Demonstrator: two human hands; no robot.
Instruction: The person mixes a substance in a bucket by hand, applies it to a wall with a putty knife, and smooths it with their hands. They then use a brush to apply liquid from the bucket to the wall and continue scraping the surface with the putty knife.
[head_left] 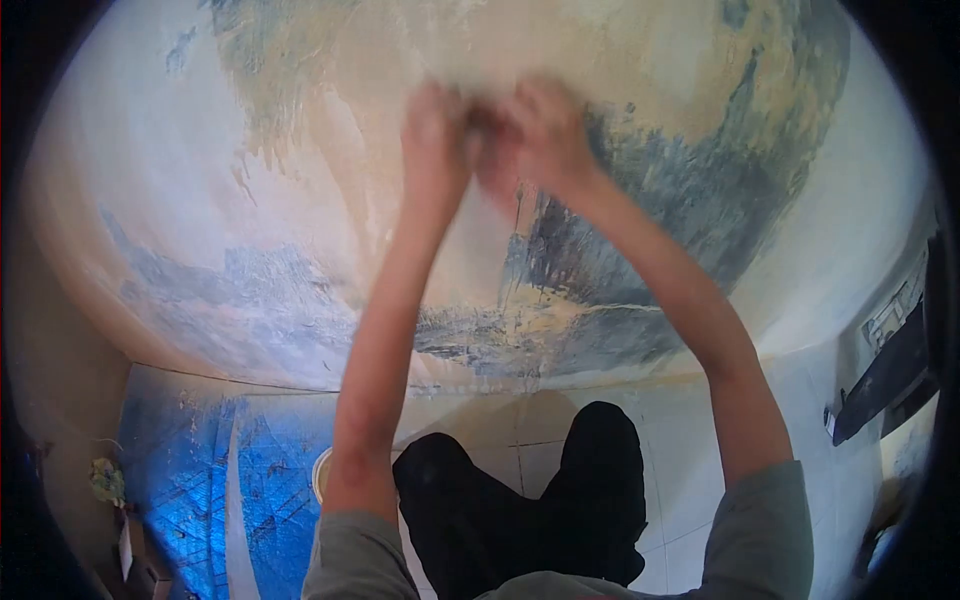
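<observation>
Both hands are raised close together in front of a large painted surface (300, 200) with beige, white and dark blue-grey patches. My left hand (437, 125) is blurred, its fingers curled in toward the other hand. Beside it on the right, my right hand (545, 130) is curled too, also smeared by motion. Between and just below them hangs a blurred reddish thing (500, 170), perhaps a cloth; its shape is hard to make out. Whether the hands touch the painted surface cannot be told.
Blue sheeting (190, 480) covers the floor at the lower left. The pale rim of a round container (322, 474) shows behind the left forearm. Pale floor tiles (680, 480) lie below the painting. A dark piece of furniture (890, 380) stands at the right edge.
</observation>
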